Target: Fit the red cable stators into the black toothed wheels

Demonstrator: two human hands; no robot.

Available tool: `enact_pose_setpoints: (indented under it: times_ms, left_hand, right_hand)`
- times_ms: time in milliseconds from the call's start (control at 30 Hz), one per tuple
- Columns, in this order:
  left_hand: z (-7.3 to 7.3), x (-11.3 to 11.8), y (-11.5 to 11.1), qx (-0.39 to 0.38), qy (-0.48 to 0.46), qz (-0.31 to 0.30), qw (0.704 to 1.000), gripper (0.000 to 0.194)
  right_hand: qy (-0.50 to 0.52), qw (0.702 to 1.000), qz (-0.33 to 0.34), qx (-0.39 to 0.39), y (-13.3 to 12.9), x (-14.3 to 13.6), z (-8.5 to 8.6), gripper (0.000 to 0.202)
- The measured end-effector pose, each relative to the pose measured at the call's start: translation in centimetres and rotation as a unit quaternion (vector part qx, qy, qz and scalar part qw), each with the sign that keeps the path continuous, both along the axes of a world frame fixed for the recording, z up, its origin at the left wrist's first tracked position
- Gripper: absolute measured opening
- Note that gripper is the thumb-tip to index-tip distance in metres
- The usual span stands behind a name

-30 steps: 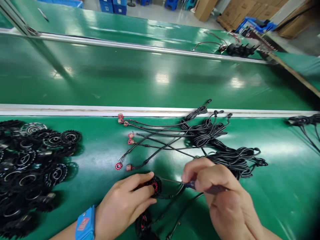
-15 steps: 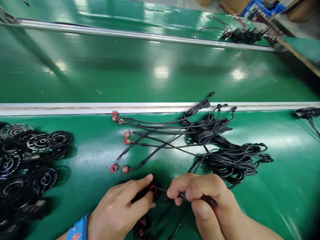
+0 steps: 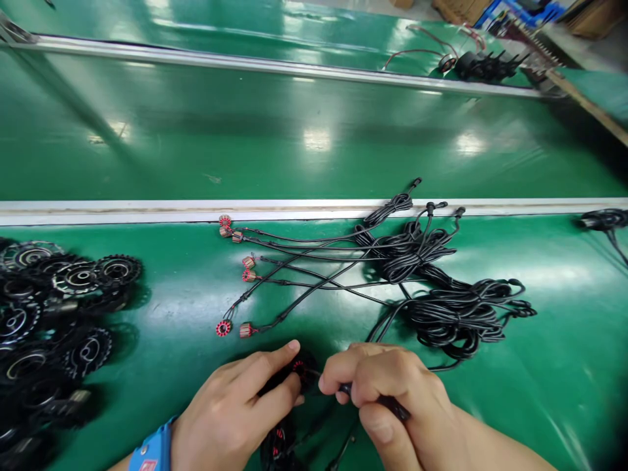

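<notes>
A glossy green counter [image 3: 161, 261] fills most of the view, crossed by a white strip [image 3: 161, 212] and, farther off, by a metal rail [image 3: 245, 61] that runs roughly level with it. Past the rail, at the upper right, lie a dark ribbed part [image 3: 483, 67] with reddish wires [image 3: 417, 52] beside it, and a blue bin [image 3: 530, 13] stands beyond them. The person's left hand [image 3: 240, 405], with a blue wristband [image 3: 153, 448] behind it, lies low in the centre; its grip is closed around a round black part [image 3: 308, 374] with red inside, the index finger and thumb spread along its sides. The right hand [image 3: 407, 399] is just beside it, its grip closed on a thin tool with a dark handle [image 3: 395, 408]; the tip points at the round black part, though whether it touches is hidden. Below the left hand rests a second black part [image 3: 277, 442], also showing red. Beyond the hands, bundled black cables [image 3: 456, 314] lie on the right, their thin leads reaching left to several small red and copper wound cores [image 3: 224, 328]. A heap of black toothed rings [image 3: 49, 327] covers the counter's left end.
</notes>
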State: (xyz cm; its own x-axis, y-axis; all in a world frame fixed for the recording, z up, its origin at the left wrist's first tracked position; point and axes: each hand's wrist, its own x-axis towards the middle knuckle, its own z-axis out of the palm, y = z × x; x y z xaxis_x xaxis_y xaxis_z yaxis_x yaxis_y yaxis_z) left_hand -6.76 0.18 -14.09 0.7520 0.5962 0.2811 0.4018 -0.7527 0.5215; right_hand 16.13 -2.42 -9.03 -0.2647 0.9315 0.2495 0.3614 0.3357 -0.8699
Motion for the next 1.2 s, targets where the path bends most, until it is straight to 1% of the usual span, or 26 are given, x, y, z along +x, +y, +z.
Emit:
enact_pose_setpoints:
  times_ms: [100,167,333,400,433,467,500,533,600,633,667,700,733,767,800,833,867,933,967,1033,1100,1133,1200]
  left_hand:
    - [0.3,0.2,0.1,0.002,0.002,-0.002,1.000,0.029]
    - [0.2,0.3,0.0,-0.003,-0.001,0.005,1.000,0.029]
    - [-0.5,0.4,-0.3,-0.045,-0.014,0.036,0.998,0.024]
    - [-0.8,0.4,-0.2,-0.066,-0.020,0.037,0.997,0.021]
    - [-0.8,0.4,-0.1,-0.075,-0.025,0.036,0.996,0.019]
    - [-0.8,0.4,0.0,-0.083,-0.031,0.032,0.996,0.017]
    - [-0.8,0.3,0.1,-0.092,-0.038,0.027,0.995,0.018]
    - [-0.7,0.2,0.2,-0.101,-0.045,0.022,0.994,0.025]
    - [-0.4,-0.1,0.4,-0.098,-0.054,0.019,0.994,0.043]
    - [-0.3,-0.3,0.5,-0.074,-0.052,0.032,0.995,0.046]
    - [-0.2,-0.5,0.7,-0.034,-0.045,0.057,0.997,0.043]
    - [-0.2,-0.7,0.9,0.018,-0.032,0.092,0.995,0.036]
    - [-0.1,-0.9,1.2,0.070,-0.011,0.127,0.989,0.028]
    - [-0.2,-1.1,1.5,0.114,0.018,0.155,0.981,0.023]
    - [-0.2,-1.2,2.0,0.140,0.051,0.171,0.974,0.021]
    - [-0.3,-1.3,2.5,0.151,0.082,0.172,0.970,0.019]
    - [-0.4,-1.3,3.0,0.151,0.109,0.163,0.969,0.015]
    - [-0.6,-1.4,3.8,0.138,0.142,0.142,0.970,0.010]
    - [-0.7,-1.5,4.1,0.135,0.147,0.140,0.970,0.011]
    - [-1.0,-1.6,4.5,0.134,0.143,0.148,0.969,0.012]
    - [-1.2,-1.7,4.8,0.125,0.119,0.152,0.973,0.013]
    - [-1.2,-1.7,4.9,0.107,0.098,0.154,0.977,0.014]
    - [-1.0,-1.8,5.5,0.053,0.051,0.169,0.983,0.018]
  right_hand:
    - [-0.002,0.999,0.013,0.029,0.2,-0.2,-0.3,0.021]
    - [0.000,0.999,0.025,0.032,0.4,-0.3,-0.5,0.019]
    - [-0.001,1.000,0.021,0.010,0.6,-0.2,-0.5,0.018]
    - [0.002,0.999,0.027,0.016,0.4,0.0,-0.4,0.018]
    - [0.011,0.999,0.019,0.023,0.3,0.2,-0.2,0.017]
    - [0.027,0.999,-0.006,0.032,0.2,0.5,0.0,0.015]
    - [0.050,0.997,-0.046,0.041,0.1,0.8,0.3,0.012]
    - [0.073,0.991,-0.098,0.045,0.0,1.2,0.6,0.012]
    - [0.111,0.968,-0.216,0.066,0.3,2.0,1.2,0.018]
    - [0.119,0.955,-0.257,0.086,0.6,2.3,1.4,0.022]
    - [0.118,0.946,-0.279,0.110,0.9,2.7,1.6,0.025]
    - [0.102,0.943,-0.288,0.128,1.4,3.0,1.6,0.026]
    - [0.071,0.946,-0.286,0.137,1.8,3.2,1.5,0.024]
    - [0.027,0.953,-0.270,0.133,2.2,3.4,1.3,0.021]
    - [-0.032,0.962,-0.242,0.119,2.6,3.5,1.0,0.018]
    - [-0.099,0.968,-0.204,0.107,2.9,3.5,0.6,0.018]
    - [-0.170,0.967,-0.159,0.101,3.1,3.4,0.0,0.019]
    - [-0.290,0.948,-0.074,0.107,3.3,3.0,-1.4,0.025]
    - [-0.331,0.936,-0.050,0.111,3.3,2.6,-2.2,0.026]
    - [-0.373,0.921,-0.033,0.110,3.1,1.7,-3.9,0.022]
    - [-0.383,0.916,-0.025,0.119,2.9,0.5,-5.3,0.008]
    - [-0.387,0.912,-0.022,0.131,2.8,0.0,-5.7,0.008]
    - [-0.401,0.902,-0.033,0.156,2.8,-1.1,-6.3,0.027]
